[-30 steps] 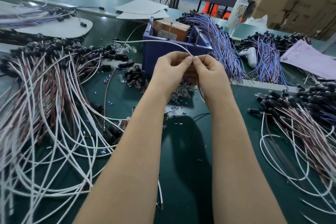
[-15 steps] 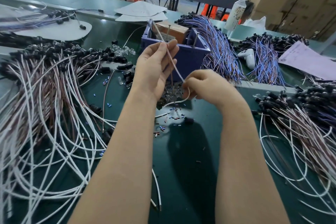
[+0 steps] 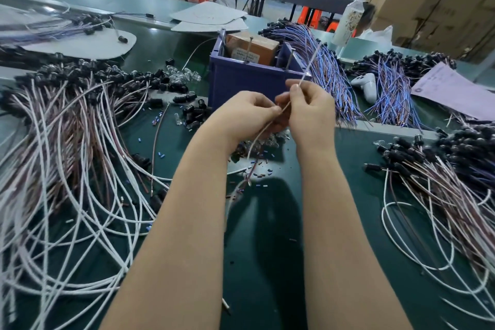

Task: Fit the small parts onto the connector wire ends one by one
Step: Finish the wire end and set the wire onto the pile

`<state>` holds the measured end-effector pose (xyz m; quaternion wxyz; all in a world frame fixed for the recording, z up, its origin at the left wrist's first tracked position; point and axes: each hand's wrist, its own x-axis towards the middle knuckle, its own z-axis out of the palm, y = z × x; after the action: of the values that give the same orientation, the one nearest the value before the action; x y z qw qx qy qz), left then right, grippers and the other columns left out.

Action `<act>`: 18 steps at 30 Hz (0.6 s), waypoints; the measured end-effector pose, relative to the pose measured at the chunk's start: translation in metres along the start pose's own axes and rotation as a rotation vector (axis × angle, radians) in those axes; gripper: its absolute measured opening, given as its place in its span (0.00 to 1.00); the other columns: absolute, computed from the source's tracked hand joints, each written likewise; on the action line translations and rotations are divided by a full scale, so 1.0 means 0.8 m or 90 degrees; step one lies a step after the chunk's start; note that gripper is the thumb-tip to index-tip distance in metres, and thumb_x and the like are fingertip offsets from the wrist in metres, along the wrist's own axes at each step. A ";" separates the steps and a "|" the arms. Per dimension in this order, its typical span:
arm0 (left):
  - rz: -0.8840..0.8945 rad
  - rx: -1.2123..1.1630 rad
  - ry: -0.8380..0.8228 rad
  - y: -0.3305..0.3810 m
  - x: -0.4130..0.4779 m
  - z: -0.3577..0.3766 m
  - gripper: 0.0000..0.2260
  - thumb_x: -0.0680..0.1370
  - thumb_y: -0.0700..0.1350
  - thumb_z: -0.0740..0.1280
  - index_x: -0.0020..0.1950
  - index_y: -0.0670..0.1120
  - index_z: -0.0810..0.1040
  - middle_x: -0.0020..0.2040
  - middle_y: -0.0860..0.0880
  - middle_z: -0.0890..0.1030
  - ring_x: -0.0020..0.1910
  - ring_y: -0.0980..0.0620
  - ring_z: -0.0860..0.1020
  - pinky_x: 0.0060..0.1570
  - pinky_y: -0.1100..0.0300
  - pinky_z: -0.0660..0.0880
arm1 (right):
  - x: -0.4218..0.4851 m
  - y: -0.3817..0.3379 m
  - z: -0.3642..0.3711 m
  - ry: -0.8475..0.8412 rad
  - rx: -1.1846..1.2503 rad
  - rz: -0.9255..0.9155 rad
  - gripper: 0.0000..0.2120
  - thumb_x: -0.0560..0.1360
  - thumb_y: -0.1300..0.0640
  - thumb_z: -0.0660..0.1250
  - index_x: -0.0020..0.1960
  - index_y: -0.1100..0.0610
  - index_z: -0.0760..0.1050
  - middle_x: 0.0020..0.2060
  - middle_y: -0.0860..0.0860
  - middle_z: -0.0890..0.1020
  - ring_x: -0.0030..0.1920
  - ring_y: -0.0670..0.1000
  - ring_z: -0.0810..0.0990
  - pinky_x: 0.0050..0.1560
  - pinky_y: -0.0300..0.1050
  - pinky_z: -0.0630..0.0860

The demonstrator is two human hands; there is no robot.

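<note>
While the right hand (image 3: 312, 112) pinches the white wire (image 3: 307, 69) at its fingertips, the left hand (image 3: 245, 112) pinches it just below; the wire's long axis runs diagonally, one end rising beyond the right grip, the remainder hanging beneath the left grip

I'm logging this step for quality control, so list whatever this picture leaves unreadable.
Head view: any small part on the wire where the left hand and right hand pinch it; the hands themselves cover that spot.
Head view: the wire's upper tip, blurred against the purple wire bundle.
Head view: contents of the blue bin, mostly hidden by its front wall.
</note>
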<state>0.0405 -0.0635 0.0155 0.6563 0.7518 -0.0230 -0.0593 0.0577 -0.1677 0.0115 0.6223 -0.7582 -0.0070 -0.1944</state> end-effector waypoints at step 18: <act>0.195 0.345 0.504 0.035 0.020 -0.040 0.08 0.80 0.39 0.61 0.55 0.43 0.77 0.53 0.45 0.81 0.49 0.50 0.76 0.47 0.63 0.68 | -0.001 0.009 -0.010 -0.007 -0.119 0.049 0.10 0.80 0.61 0.58 0.41 0.52 0.66 0.29 0.51 0.80 0.27 0.49 0.79 0.36 0.46 0.79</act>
<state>0.0612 -0.0373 0.0466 0.3967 0.8480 0.1031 0.3359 0.0567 -0.1770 0.0054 0.5561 -0.8135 0.0369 -0.1659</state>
